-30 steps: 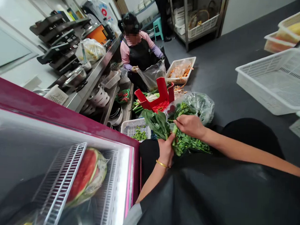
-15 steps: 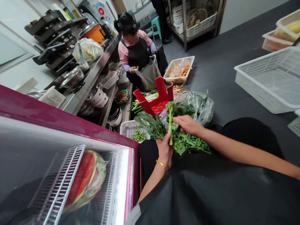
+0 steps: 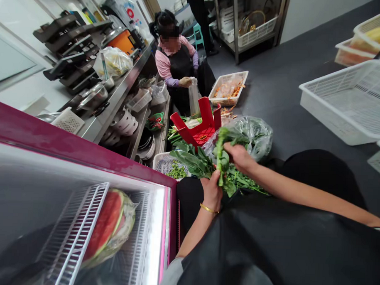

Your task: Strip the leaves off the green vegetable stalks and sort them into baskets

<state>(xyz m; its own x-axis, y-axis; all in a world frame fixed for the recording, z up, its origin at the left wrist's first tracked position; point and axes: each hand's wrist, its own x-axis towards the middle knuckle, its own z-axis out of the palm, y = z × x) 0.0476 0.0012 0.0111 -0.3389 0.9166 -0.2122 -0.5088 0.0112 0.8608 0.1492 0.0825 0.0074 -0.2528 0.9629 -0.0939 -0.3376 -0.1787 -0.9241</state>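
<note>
- Left hand (image 3: 211, 187): its grip pinches a green stalk (image 3: 219, 158), which stands nearly upright above the thumb, broad leaves (image 3: 192, 160) fanning out to its left.
- Right hand (image 3: 237, 156): fingers curl beside the stalk's upper part; whether this grip pinches anything, I cannot tell.
- Loose greens (image 3: 240, 182) lie below the right hand, near a clear plastic bag (image 3: 262, 136) holding more.
- Past the leaves, a white basket (image 3: 162, 162) holds small green pieces.
- Beyond sits an upturned red stool (image 3: 206, 126).
- Farther off, a co-worker (image 3: 180, 65) holds another bag (image 3: 194, 99).
</note>
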